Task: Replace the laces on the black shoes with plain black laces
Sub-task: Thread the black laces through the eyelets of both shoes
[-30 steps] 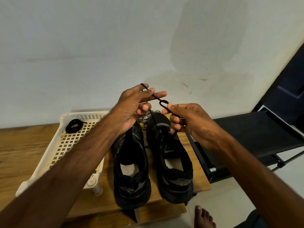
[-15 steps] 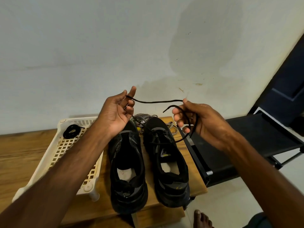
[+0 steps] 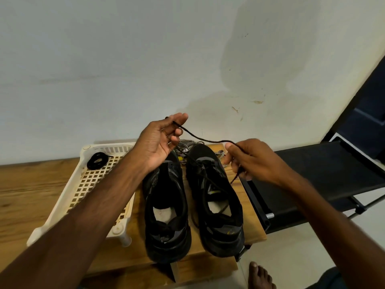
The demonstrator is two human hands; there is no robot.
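Two black shoes stand side by side on the wooden table, toes toward the wall: the left shoe (image 3: 164,209) has no lace, the right shoe (image 3: 214,197) has a black lace loosely across its eyelets. My left hand (image 3: 160,140) pinches one end of a plain black lace (image 3: 206,139) above the left shoe's toe. My right hand (image 3: 250,159) grips the same lace above the right shoe; its tail hangs below my fingers. A coiled black lace (image 3: 96,160) lies in the cream tray (image 3: 73,197). Striped black-and-white laces (image 3: 184,146) lie behind the shoes.
The wooden table (image 3: 25,184) ends just right of the shoes. A black folding stand (image 3: 312,180) sits beside it on the right. A white wall is close behind. A bare foot (image 3: 260,276) rests on the floor below the table edge.
My hands have pulled apart from a close pinch, stretching the black lace out between them. The lace now sags from my left fingertips to my right hand.
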